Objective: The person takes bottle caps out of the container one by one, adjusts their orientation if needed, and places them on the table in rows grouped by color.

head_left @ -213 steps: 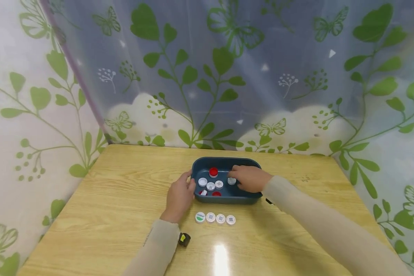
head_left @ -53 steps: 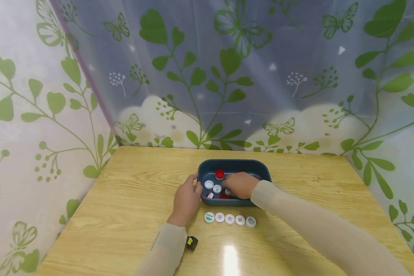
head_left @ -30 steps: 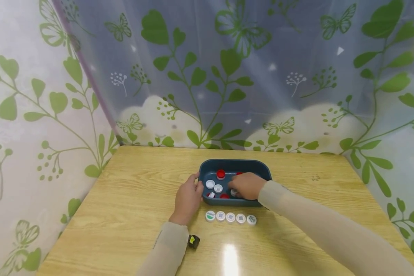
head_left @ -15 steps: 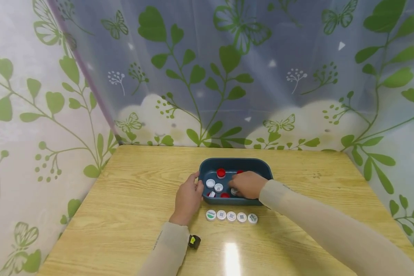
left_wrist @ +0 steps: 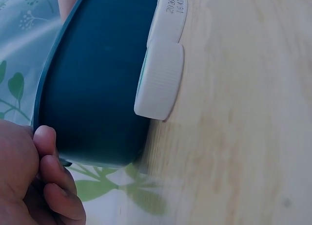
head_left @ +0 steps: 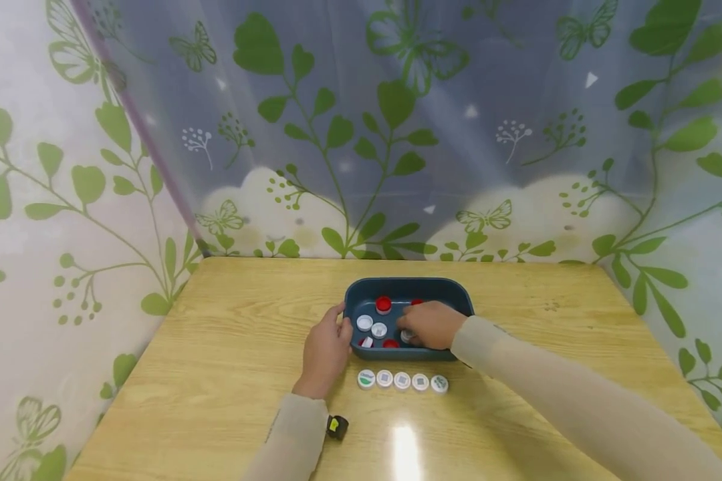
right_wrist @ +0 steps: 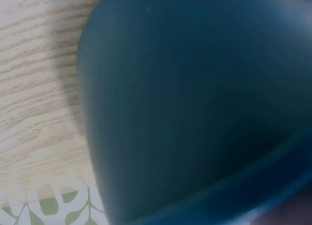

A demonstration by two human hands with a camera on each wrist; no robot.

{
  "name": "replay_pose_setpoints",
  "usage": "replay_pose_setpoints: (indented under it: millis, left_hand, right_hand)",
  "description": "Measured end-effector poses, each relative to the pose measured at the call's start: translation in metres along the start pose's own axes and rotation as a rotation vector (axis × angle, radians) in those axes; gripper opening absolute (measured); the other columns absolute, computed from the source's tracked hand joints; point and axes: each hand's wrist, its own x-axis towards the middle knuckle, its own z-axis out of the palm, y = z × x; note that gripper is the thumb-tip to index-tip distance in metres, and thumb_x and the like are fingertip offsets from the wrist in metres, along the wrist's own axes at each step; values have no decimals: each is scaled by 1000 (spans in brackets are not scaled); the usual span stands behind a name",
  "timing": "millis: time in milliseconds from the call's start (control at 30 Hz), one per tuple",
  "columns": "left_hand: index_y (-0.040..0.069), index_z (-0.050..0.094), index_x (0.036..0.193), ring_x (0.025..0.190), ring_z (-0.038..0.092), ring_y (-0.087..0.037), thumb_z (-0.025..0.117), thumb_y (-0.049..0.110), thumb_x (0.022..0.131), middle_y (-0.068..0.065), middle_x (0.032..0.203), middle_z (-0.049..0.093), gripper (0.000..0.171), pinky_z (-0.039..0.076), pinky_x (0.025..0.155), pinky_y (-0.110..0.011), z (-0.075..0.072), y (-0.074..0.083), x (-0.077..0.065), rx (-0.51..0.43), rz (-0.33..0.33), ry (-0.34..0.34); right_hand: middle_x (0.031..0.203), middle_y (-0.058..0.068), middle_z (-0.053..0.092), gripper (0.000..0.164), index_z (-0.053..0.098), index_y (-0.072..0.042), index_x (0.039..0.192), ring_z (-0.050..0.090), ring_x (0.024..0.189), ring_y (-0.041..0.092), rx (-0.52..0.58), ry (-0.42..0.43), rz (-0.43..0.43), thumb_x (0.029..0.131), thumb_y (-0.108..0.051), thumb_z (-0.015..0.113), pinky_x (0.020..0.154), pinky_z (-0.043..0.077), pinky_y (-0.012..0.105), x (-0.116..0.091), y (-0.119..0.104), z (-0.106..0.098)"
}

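Observation:
A dark blue plastic tub (head_left: 439,352) stands on the wooden table, with red and white bottle caps inside. My left hand (head_left: 327,347) grips the tub's left end, its curled fingers (left_wrist: 59,174) against the outer wall in the left wrist view. My right hand (head_left: 434,325) reaches into the tub's right half, fingertips down around a white bottle cap (head_left: 406,336) that they partly hide. Left of it lie a white cap (head_left: 379,331), another white cap (head_left: 364,323) and a red cap (head_left: 383,305). The tub's wall hides my right fingers in the right wrist view.
Several white caps stand in a row in front of the tub, from a green-and-white printed cap (head_left: 366,379) to a cap with a green pattern (head_left: 439,384). A patterned curtain (head_left: 409,167) hangs behind the table (head_left: 247,321).
Since the oldest frame, a green-patterned cap has joined the row's right end. My right hand has lately shifted slightly right inside the tub with a white cap. My left hand keeps its grip.

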Motion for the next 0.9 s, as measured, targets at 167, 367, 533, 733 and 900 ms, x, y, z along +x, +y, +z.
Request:
replay_pose_setpoints:
  millis: [167,367,533,733,900]
  left_hand:
    - [11,57,146,53,57,-13,57,22,106,3,63,59,42,45,53,-30,-1,0,-1,2,-9,7]
    - [11,57,146,51,56,-13,57,22,105,3,61,58,42,44,52,-30,-1,-1,0,-8,8,10]
    - [11,57,146,51,56,-12,57,22,105,4,61,58,42,43,52,-30,-1,-2,0,-1,16,7]
    - [10,57,146,52,57,-13,57,22,106,3,62,59,42,44,53,-31,-2,0,1,-4,10,6]
    - [11,57,147,53,57,-12,57,22,106,3,63,59,42,44,54,-30,-1,0,0,-8,-3,-4]
  right_hand:
    - [93,-1,68,13,74,-16,103,62,81,16,4,-3,-8,93,-24,78,77,56,37,3,2,4]
    - [90,-3,65,14,73,-17,103,60,79,14,-4,14,-15,92,-25,78,75,55,36,3,6,9]
    - [91,0,65,16,74,-15,104,61,80,16,8,15,-17,91,-23,79,75,56,37,2,4,4]
    - [92,0,66,17,74,-15,105,62,81,17,15,18,-6,91,-23,80,75,56,38,0,2,2]
    - [97,1,68,18,75,-15,107,64,83,18,29,19,0,91,-23,80,77,57,38,0,2,3]
